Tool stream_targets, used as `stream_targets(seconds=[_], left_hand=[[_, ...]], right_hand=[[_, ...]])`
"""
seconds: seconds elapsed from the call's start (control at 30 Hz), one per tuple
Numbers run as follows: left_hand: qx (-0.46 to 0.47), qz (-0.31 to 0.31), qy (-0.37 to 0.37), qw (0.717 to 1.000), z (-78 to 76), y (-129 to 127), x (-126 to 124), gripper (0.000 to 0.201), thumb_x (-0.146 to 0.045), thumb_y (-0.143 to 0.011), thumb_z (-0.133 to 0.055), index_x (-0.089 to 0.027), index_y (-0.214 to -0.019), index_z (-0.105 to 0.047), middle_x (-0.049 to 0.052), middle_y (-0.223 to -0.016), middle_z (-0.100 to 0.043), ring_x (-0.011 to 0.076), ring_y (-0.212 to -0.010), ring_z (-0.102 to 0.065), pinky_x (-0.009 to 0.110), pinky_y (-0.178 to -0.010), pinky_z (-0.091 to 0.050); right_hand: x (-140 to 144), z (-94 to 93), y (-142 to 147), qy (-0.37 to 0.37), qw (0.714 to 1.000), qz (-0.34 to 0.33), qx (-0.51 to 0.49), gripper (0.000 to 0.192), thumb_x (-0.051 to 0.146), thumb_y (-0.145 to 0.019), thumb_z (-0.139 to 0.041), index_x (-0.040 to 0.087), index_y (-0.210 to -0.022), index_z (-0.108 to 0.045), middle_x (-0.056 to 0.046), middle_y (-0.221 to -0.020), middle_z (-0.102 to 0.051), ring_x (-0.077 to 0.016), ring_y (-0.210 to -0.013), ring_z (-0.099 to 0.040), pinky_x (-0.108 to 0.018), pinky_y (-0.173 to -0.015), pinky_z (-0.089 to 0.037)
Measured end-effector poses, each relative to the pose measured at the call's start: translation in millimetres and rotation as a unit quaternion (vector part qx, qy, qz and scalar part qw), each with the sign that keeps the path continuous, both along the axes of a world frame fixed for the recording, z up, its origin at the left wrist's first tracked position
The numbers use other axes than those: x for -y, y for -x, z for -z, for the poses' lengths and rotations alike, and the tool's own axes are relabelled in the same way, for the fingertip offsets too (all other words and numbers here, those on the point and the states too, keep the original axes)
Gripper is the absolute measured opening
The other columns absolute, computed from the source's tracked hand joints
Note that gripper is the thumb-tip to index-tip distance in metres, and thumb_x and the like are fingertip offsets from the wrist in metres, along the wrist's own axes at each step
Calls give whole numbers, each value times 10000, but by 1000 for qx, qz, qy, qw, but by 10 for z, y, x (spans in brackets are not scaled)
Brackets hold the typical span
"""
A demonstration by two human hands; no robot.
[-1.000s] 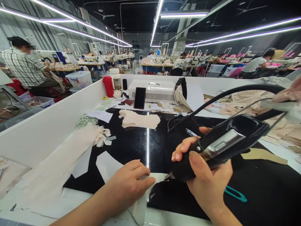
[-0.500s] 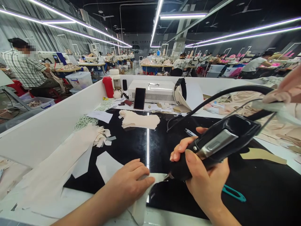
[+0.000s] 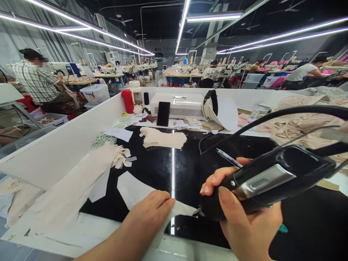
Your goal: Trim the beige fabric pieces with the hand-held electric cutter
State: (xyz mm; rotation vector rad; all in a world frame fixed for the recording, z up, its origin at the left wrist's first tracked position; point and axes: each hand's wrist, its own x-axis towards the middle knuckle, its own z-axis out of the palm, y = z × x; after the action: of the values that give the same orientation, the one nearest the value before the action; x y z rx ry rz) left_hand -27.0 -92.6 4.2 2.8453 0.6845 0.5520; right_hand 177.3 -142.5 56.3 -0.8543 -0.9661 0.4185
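Observation:
My right hand point(image 3: 244, 214) is wrapped round a black handheld electric cutter point(image 3: 274, 177) with a silver plate on its side. The cutter's metal tip point(image 3: 198, 212) points left and down, at the narrow right end of a curved white sheet piece point(image 3: 133, 190) on the black mat point(image 3: 160, 170). Across that piece lies my left hand point(image 3: 152, 217), its fingers flat and close together, pressing it down; the thumb is mostly hidden. Part of the piece runs under the hand toward the table's front edge. A thick black cable point(image 3: 272, 117) arches from the cutter's upper right.
Stacked cream fabric pieces point(image 3: 73, 177) lie at left, and another stack point(image 3: 164, 138) at the mat's back. A pen point(image 3: 228, 157) lies behind the cutter. A phone point(image 3: 163, 114) leans against a white box point(image 3: 187, 103). Low white walls point(image 3: 67, 145) border the table. Co-workers sit beyond.
The view has shifted slightly, and the cutter and my right hand appear further right and lower. My left thumb is now tucked in. A blurred skin-toned shape by the cable has mostly left view.

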Motion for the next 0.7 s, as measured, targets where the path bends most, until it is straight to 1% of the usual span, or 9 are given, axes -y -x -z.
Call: stream_targets(seconds=[0.07,0.13,0.33,0.47,0.53,0.57,0.6,0.63,0.7], left_hand=[[-5,1,-6,1000,-47,-9,-6,407,96,-870,-539,-149,-1183,-625,87,-1138,-721,223,-976,-725,331,-835,-673],[-5,5,-22,1000,-68,-12,-16,390,104,-874,-525,-150,-1149,-632,82,-1130,-731,219,-976,-731,318,-835,-666],[-20,16,-109,994,-3,-8,-5,404,100,-914,-486,-106,-1235,-620,88,-1091,-752,223,-934,-748,332,-851,-658],[-13,-7,-155,988,41,-47,91,342,27,-996,-475,-100,-1283,-610,94,-1101,-763,244,-955,-760,361,-842,-661],[-6,-25,-169,985,62,-70,144,243,-93,-1061,-527,-120,-1285,-617,104,-1127,-770,260,-971,-769,381,-832,-666],[-7,-31,-174,984,76,-77,167,225,-198,-1081,-585,-134,-1293,-620,116,-1151,-771,273,-984,-774,395,-835,-668],[-10,-34,-178,983,91,-80,189,294,-326,-1071,-658,-151,-1304,-623,131,-1174,-772,288,-997,-778,411,-843,-670],[-14,-35,-182,983,108,-80,208,420,-455,-1026,-730,-170,-1315,-624,147,-1200,-770,304,-1015,-781,427,-858,-670],[-20,-37,-186,982,142,-73,241,664,-639,-879,-838,-210,-1339,-624,175,-1250,-762,330,-1069,-781,453,-906,-664]], right_hand=[[22,6,9,-1,1000,3,0,486,238,-913,-833,321,-1320,-581,26,-843,-718,-171,-610,-694,-336,-584,-629],[36,8,27,-1,1000,5,-6,495,224,-908,-837,311,-1319,-577,26,-839,-718,-171,-612,-696,-339,-596,-639],[85,27,90,-6,1000,11,-16,496,197,-905,-830,299,-1316,-572,18,-846,-719,-168,-609,-699,-316,-564,-626],[117,40,115,-3,1000,13,-20,504,190,-899,-831,296,-1320,-574,15,-845,-720,-172,-612,-701,-327,-582,-633],[126,39,126,-2,1000,12,-19,504,184,-897,-833,292,-1315,-574,14,-842,-722,-174,-620,-703,-321,-583,-632],[129,37,131,-2,1000,12,-17,502,180,-897,-834,290,-1312,-574,14,-841,-723,-173,-622,-703,-315,-579,-630],[132,34,134,-2,1000,12,-16,500,177,-897,-833,288,-1310,-573,15,-841,-723,-171,-622,-704,-309,-575,-627],[134,32,137,-1,1000,13,-15,500,173,-899,-830,287,-1312,-573,16,-841,-723,-170,-621,-704,-307,-576,-627],[139,28,140,1,1000,13,-17,500,161,-899,-826,288,-1314,-576,18,-843,-726,-165,-615,-706,-307,-586,-631]])
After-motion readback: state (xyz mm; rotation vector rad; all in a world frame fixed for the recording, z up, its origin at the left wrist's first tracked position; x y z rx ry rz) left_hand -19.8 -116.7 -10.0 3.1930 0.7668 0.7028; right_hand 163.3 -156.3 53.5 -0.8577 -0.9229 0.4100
